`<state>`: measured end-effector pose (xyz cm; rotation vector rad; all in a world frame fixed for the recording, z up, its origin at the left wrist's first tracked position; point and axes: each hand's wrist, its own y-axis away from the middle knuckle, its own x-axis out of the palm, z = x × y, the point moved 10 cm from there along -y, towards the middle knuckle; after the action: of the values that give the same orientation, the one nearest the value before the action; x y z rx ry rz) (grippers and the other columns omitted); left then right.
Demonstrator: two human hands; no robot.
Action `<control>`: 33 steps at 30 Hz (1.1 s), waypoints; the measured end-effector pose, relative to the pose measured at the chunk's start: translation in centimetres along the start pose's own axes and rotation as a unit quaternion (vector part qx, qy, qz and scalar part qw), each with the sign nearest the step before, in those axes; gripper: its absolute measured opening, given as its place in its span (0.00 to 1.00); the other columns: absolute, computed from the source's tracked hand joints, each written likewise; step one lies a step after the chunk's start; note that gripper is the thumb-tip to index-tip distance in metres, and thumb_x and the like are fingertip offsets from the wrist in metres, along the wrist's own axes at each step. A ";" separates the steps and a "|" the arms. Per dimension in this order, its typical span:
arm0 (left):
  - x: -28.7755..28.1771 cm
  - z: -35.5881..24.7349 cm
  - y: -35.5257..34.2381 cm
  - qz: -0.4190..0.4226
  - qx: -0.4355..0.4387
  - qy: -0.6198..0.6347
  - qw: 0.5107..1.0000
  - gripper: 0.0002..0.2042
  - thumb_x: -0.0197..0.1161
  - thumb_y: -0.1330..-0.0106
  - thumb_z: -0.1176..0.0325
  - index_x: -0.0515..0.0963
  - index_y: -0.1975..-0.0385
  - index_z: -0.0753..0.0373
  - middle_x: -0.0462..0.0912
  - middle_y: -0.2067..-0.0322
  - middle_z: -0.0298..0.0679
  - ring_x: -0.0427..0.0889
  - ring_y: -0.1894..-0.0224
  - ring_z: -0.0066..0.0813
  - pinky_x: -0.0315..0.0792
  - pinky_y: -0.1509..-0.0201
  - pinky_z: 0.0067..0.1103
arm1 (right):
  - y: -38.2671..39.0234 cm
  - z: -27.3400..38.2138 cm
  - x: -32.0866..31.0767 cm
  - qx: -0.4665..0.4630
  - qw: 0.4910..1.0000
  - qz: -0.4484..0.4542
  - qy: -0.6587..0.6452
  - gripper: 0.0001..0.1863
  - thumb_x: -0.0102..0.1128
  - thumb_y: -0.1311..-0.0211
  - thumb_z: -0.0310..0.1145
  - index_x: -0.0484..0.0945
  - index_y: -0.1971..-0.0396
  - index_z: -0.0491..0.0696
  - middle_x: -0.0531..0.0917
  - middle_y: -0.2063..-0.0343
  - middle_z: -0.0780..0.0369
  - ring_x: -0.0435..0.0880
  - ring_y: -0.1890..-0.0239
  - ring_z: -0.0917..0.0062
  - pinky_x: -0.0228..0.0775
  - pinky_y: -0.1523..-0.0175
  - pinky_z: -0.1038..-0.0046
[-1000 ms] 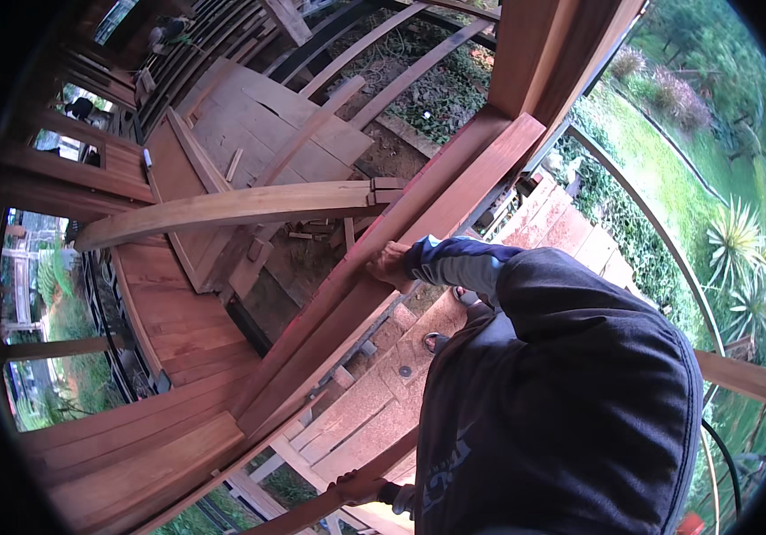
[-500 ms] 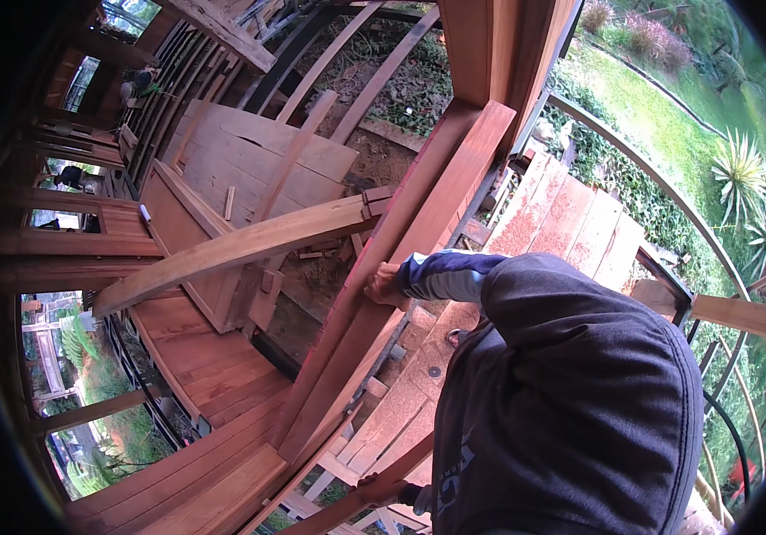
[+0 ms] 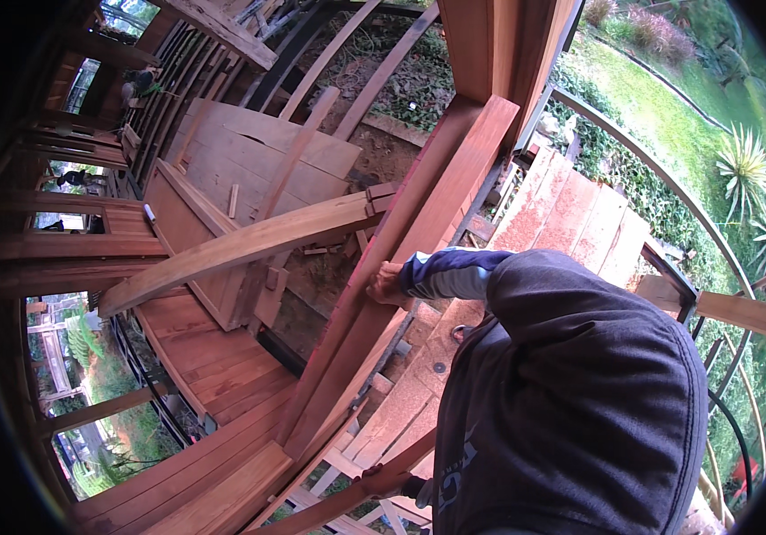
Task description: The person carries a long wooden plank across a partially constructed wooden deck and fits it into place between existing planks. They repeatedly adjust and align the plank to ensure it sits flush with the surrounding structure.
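My right hand (image 3: 387,285), in a blue and pale sleeve, is closed over the edge of a long reddish wooden beam (image 3: 441,187). The beam runs slantwise across the middle of the view. Lower down, my left hand (image 3: 383,482) is wrapped round a narrower wooden plank (image 3: 338,510), which slopes toward the bottom edge. My dark top (image 3: 579,401) hides part of the plank and most of the left arm. Both hands' fingertips are partly hidden.
A curved wooden rib (image 3: 249,241) meets the beam from the left. Beyond it lie wide pale boards (image 3: 258,147) and a planked deck (image 3: 214,357). Right of the beam is a walkway of sawdust-covered boards (image 3: 570,214). A curved metal rail (image 3: 668,169) borders the garden.
The surroundings have shifted slightly in the view. Both hands keep their places on the wood.
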<state>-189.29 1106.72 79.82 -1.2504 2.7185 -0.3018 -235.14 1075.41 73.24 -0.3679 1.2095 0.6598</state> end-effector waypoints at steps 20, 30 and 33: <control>1.9 2.2 -1.4 -0.002 -0.024 0.035 0.999 0.30 0.50 0.40 0.44 0.67 0.49 0.64 0.73 0.72 0.36 0.72 0.76 0.23 0.71 0.70 0.20 | -1.8 0.5 -6.4 -0.040 0.994 -0.012 0.098 0.27 0.65 0.85 0.35 0.74 0.73 0.43 0.80 0.73 0.57 0.82 0.69 0.62 0.73 0.67 0.63; 0.5 2.0 -1.6 -0.005 -0.028 0.008 1.000 0.29 0.49 0.39 0.44 0.68 0.49 0.64 0.74 0.71 0.36 0.73 0.74 0.23 0.72 0.69 0.21 | -2.4 0.3 -4.4 -0.053 0.997 0.011 0.047 0.26 0.64 0.77 0.33 0.75 0.67 0.43 0.81 0.70 0.57 0.82 0.64 0.61 0.76 0.61 0.66; 1.2 2.1 -1.6 0.000 -0.033 0.005 0.999 0.28 0.48 0.39 0.44 0.68 0.50 0.64 0.74 0.70 0.36 0.74 0.74 0.23 0.72 0.69 0.21 | -2.2 -1.1 -4.0 -0.006 0.999 0.045 -0.005 0.26 0.63 0.78 0.33 0.76 0.68 0.43 0.82 0.70 0.58 0.82 0.64 0.61 0.76 0.60 0.66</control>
<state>-188.44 1104.53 78.08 -1.2693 2.7587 -0.2201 -235.38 1072.01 76.49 -0.3214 1.2173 0.7460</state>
